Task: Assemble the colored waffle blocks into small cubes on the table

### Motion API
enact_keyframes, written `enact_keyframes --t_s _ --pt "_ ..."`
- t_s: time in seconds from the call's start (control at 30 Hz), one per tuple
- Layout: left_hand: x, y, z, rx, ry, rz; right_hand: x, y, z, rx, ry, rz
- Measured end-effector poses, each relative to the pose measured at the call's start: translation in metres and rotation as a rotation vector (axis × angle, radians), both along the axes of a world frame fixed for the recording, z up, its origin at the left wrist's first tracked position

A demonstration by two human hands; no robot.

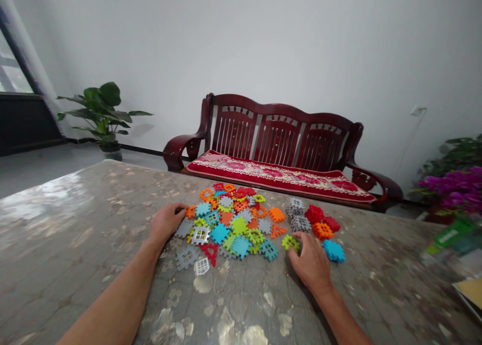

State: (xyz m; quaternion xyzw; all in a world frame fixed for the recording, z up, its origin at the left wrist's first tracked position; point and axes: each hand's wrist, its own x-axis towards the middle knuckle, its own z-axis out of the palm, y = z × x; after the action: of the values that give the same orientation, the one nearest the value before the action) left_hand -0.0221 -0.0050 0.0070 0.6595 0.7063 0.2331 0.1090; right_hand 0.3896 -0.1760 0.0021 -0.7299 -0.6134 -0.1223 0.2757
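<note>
A heap of flat, toothed plastic building tiles (233,219) in orange, red, blue, green and grey lies on the marbled table (94,224). My left hand (165,223) rests at the heap's left edge, fingers curled against a grey tile and an orange one. My right hand (312,260) lies palm down to the right, its fingertips touching a small green tile (290,242). Just beyond it sit several stacked clusters: grey (297,215), red (320,217), orange (323,230) and blue (333,250).
A dark wooden bench (278,134) with a red patterned cushion stands behind the table. A potted plant (103,115) is at the back left, purple flowers (455,184) at the right. Blurred packets and paper (461,254) lie at the table's right edge.
</note>
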Motion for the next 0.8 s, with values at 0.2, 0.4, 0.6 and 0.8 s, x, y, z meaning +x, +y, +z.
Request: enact_keyframes --t_s 0.2,0.4,0.6,0.8 --pt "0.002 -0.001 0.002 -0.012 0.004 0.001 -0.003 -0.001 -0.002 -0.137 0.01 -0.041" --pt "0.0 0.0 0.002 -0.027 0.016 0.001 0.006 -0.009 0.004 -0.203 0.0 -0.099" --pt "-0.001 0.001 0.001 -0.014 0.019 0.003 0.021 -0.011 0.003 -0.142 0.046 -0.129" --pt "0.0 0.0 0.003 -0.04 0.024 0.023 0.017 -0.008 -0.004 -0.081 0.063 -0.128"
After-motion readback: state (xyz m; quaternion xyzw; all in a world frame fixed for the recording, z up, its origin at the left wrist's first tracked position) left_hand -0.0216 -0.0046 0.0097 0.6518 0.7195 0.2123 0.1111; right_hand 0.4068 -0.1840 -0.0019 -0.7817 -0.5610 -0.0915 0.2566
